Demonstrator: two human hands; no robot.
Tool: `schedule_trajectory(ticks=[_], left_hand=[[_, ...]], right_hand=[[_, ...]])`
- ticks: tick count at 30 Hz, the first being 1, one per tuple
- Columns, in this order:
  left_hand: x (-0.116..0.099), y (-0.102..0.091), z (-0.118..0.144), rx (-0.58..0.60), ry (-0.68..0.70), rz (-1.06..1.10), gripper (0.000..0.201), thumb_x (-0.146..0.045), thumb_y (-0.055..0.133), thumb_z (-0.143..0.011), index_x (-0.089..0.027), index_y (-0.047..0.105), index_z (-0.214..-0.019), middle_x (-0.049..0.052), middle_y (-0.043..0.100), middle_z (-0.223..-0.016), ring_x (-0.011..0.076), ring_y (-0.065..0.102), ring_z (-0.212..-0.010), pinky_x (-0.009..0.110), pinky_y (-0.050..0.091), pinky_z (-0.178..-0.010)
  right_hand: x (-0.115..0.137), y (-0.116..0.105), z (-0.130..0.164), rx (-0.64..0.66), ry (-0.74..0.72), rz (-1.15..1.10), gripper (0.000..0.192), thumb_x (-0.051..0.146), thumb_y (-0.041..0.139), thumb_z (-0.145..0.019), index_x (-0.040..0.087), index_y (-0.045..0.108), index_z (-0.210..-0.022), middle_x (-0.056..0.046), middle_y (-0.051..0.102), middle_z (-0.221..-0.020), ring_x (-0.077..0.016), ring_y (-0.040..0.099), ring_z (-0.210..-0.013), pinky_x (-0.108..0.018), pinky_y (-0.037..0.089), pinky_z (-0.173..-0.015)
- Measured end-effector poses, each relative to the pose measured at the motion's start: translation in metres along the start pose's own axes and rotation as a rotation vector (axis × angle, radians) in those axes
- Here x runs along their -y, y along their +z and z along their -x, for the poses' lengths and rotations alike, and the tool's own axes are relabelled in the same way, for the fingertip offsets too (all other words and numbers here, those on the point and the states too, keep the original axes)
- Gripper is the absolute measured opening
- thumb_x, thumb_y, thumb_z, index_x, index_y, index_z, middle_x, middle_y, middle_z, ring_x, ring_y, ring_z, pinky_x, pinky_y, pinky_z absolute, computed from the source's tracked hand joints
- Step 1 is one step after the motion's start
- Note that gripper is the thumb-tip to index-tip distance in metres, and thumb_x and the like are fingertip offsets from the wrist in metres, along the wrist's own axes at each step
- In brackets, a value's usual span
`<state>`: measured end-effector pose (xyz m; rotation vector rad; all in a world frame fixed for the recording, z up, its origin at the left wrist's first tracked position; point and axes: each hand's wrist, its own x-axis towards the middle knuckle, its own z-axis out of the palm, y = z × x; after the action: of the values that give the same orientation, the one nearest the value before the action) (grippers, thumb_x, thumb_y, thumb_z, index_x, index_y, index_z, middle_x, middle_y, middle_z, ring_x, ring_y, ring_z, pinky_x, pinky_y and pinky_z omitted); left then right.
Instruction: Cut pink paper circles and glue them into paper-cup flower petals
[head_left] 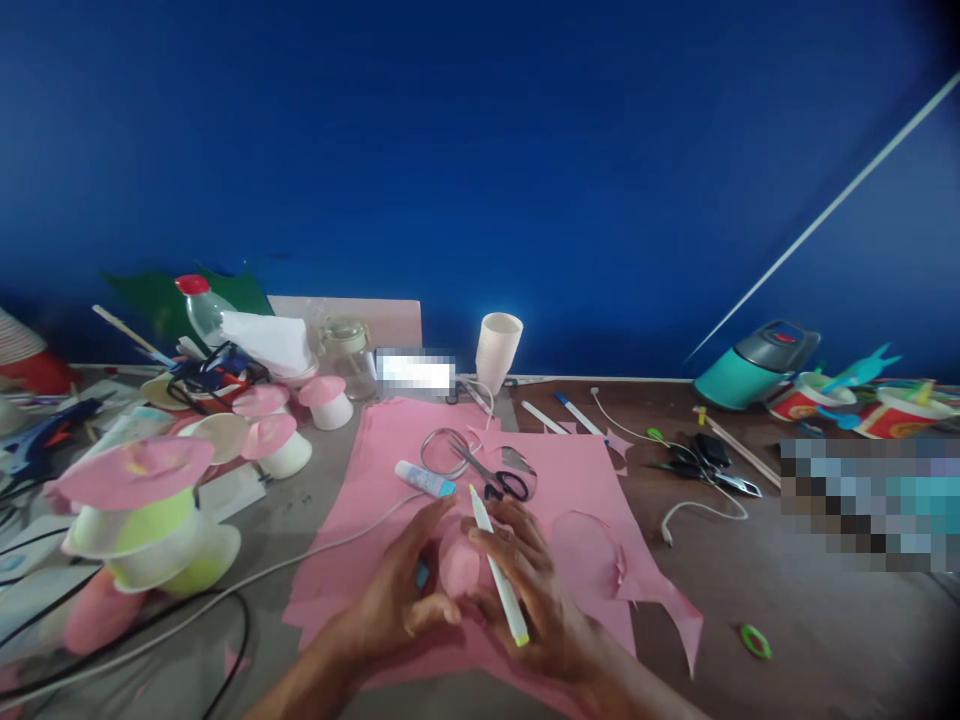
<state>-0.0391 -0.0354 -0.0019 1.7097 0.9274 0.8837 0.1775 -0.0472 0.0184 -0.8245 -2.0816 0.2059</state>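
Note:
My right hand [536, 585] is wrapped round a white felt-tip marker [495, 570] with a yellow tip and a yellow end. The marker slants across my fingers, tip pointing away from me. To its left, my left hand [397, 585] has its thumb and fingers apart. A pink round paper piece [460, 565] sits between both hands, near the left thumb tip. Something small and blue shows inside the left palm, too hidden to name. Just beyond the hands, a glue stick [425, 478] and black-handled scissors [491, 473] lie on pink paper sheets [337, 560].
At left stand white cups topped with pink discs [139, 470], crossed by cables. A jar [347, 350] and stacked paper cups [499, 350] stand by the blue wall. Rightward lie paper scraps, markers [577, 412], pliers [731, 480], a cable and a teal flask [739, 375].

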Motion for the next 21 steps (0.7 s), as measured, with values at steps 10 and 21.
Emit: schedule_trajectory(ticks=[10,21], left_hand=[[-0.012,0.013,-0.008,0.010,0.021,0.013,0.087,-0.071,0.061,-0.076,-0.018,0.046,-0.143,0.019,0.052,-0.145,0.0370,0.047,-0.135,0.049,0.039,-0.113],[-0.016,0.008,-0.006,0.029,-0.091,-0.177,0.076,-0.065,0.060,-0.082,-0.018,0.052,-0.141,0.018,0.056,-0.143,0.0353,0.055,-0.129,0.048,0.044,-0.109]], right_hand=[[0.006,0.001,-0.005,-0.062,0.005,-0.046,0.059,0.014,0.055,-0.085,0.022,0.041,-0.141,-0.012,0.065,-0.122,-0.0328,0.056,-0.119,-0.052,0.052,-0.095],[-0.008,-0.003,0.013,-0.175,0.127,-0.089,0.062,0.012,0.055,-0.084,0.021,0.038,-0.143,-0.013,0.065,-0.127,-0.0324,0.052,-0.128,-0.054,0.045,-0.105]])
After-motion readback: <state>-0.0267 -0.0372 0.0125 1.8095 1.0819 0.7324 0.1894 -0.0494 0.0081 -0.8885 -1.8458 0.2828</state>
